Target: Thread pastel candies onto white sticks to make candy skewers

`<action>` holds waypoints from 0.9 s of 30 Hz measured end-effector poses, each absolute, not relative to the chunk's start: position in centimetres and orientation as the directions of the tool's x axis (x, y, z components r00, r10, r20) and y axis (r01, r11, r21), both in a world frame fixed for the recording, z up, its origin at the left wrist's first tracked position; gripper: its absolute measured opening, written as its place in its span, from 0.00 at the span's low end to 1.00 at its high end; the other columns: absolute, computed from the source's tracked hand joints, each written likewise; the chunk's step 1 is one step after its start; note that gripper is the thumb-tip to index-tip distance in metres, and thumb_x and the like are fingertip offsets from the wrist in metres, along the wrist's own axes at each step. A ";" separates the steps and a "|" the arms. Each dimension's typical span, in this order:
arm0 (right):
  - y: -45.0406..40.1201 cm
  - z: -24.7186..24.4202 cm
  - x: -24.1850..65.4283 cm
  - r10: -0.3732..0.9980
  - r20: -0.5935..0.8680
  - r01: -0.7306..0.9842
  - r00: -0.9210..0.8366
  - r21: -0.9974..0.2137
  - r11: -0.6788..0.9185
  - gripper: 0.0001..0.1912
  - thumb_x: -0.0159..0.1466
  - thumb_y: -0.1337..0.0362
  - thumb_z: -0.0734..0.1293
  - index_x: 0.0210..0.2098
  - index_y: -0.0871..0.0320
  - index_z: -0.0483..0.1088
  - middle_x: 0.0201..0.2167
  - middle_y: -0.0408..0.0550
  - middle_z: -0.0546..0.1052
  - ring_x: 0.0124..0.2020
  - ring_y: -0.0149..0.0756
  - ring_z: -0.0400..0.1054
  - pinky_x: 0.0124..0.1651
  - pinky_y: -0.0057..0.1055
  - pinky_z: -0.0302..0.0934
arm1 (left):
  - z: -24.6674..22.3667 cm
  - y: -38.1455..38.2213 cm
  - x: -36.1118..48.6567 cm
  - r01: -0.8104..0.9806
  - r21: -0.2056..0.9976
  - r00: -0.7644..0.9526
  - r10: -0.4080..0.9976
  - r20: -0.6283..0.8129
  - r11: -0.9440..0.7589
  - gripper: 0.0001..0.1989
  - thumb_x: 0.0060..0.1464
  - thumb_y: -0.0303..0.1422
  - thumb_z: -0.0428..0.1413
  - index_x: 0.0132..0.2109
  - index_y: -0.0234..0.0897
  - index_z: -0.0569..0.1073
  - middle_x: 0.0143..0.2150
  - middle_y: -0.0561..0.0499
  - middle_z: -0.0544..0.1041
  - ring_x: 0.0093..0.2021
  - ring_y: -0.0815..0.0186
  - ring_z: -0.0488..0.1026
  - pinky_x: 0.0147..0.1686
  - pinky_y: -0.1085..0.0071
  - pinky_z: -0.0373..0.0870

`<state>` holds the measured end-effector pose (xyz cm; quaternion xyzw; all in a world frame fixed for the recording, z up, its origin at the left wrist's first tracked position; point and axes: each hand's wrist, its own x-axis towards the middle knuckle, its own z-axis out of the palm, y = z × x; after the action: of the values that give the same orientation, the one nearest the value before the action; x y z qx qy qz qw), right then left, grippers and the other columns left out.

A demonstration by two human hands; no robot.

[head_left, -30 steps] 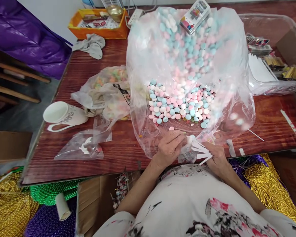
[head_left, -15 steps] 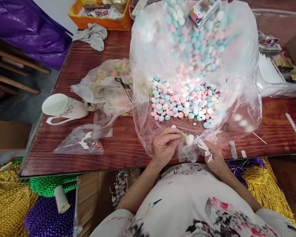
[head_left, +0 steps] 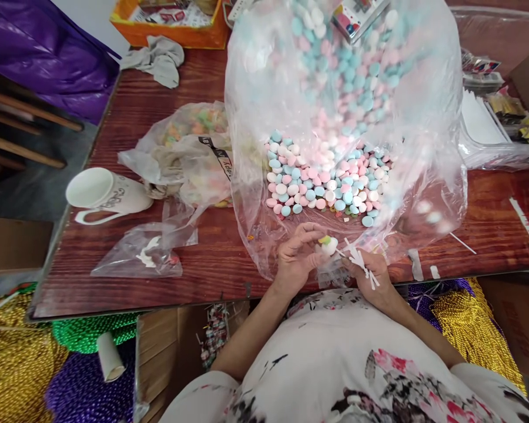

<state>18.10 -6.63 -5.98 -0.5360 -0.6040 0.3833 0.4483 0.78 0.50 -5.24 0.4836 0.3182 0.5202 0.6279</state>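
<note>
My left hand (head_left: pixel 297 258) is closed around small pieces at the table's front edge, a white ball (head_left: pixel 329 245) with a green and yellow bit (head_left: pixel 323 239) against its fingertips. My right hand (head_left: pixel 372 273) grips a bundle of thin white sticks (head_left: pixel 360 263); one stick points at the white ball. Just beyond both hands lies a large open clear plastic bag (head_left: pixel 264 76) full of pink, blue and white candies (head_left: pixel 321 182). What lies under my left fingers is partly hidden.
Left on the table are a white mug (head_left: pixel 110 191), a knotted candy bag (head_left: pixel 194 153), a small clear bag (head_left: pixel 141 252) and a grey cloth (head_left: pixel 158 60). An orange box (head_left: pixel 171 35) stands behind; a clear tray (head_left: pixel 502 154) is at right.
My left hand has turned, its fingers now around the white ball's left side. My right hand has shifted left, bringing a stick up to the ball. The view has shifted slightly.
</note>
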 end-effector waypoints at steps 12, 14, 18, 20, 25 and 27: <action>-6.7 -5.2 18.5 0.997 0.032 0.178 -0.074 -0.983 0.045 0.11 0.68 0.60 0.63 0.36 0.55 0.77 0.23 0.41 0.71 0.24 0.32 0.61 0.29 0.29 0.59 | -5.2 -0.1 0.7 -0.360 0.875 0.401 0.901 -0.166 0.322 0.20 0.49 0.43 0.67 0.50 0.45 0.79 0.37 0.50 0.83 0.33 0.63 0.79 0.38 0.62 0.79; -6.7 -5.2 18.6 0.998 -0.009 0.178 -0.056 -0.984 0.001 0.11 0.68 0.59 0.63 0.37 0.55 0.77 0.23 0.41 0.70 0.25 0.33 0.61 0.30 0.30 0.59 | -5.0 0.0 0.8 -0.352 0.881 0.411 0.898 -0.157 0.316 0.26 0.52 0.46 0.64 0.57 0.48 0.74 0.40 0.50 0.82 0.36 0.63 0.80 0.40 0.62 0.79; -6.6 -4.9 18.5 0.999 0.007 0.209 -0.038 -0.978 0.015 0.12 0.68 0.61 0.61 0.32 0.57 0.74 0.23 0.41 0.68 0.26 0.32 0.59 0.30 0.28 0.56 | -4.8 -0.1 0.4 -0.285 0.934 0.464 0.884 -0.062 0.215 0.32 0.54 0.45 0.63 0.64 0.48 0.67 0.48 0.46 0.80 0.46 0.62 0.79 0.47 0.65 0.76; -6.6 -4.6 18.4 0.999 0.015 0.225 -0.052 -0.974 0.027 0.12 0.68 0.63 0.61 0.31 0.57 0.72 0.24 0.40 0.68 0.26 0.30 0.58 0.31 0.28 0.55 | -5.1 -0.1 0.2 -0.248 0.950 0.446 0.893 -0.061 0.189 0.30 0.54 0.43 0.63 0.63 0.45 0.69 0.46 0.46 0.81 0.45 0.62 0.79 0.47 0.66 0.75; -6.5 -3.9 18.0 0.993 0.018 0.180 -0.120 -0.983 0.040 0.11 0.68 0.64 0.61 0.31 0.57 0.71 0.24 0.40 0.69 0.25 0.29 0.59 0.31 0.27 0.56 | -5.9 0.3 0.7 -0.333 0.915 0.221 0.962 -0.159 0.228 0.16 0.46 0.39 0.69 0.44 0.41 0.81 0.36 0.50 0.82 0.34 0.68 0.78 0.39 0.70 0.76; -6.4 -3.9 17.8 0.991 0.025 0.145 -0.129 -0.988 0.044 0.11 0.68 0.64 0.61 0.30 0.57 0.70 0.24 0.40 0.68 0.25 0.29 0.58 0.30 0.27 0.56 | -5.9 0.6 1.0 -0.413 0.869 0.189 0.959 -0.211 0.273 0.14 0.42 0.38 0.71 0.38 0.41 0.81 0.34 0.52 0.82 0.31 0.69 0.77 0.36 0.71 0.76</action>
<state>17.85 -6.44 -3.86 -0.4942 -0.5749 0.4837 0.4374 1.03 0.57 -5.91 0.3424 0.3987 0.4964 0.6909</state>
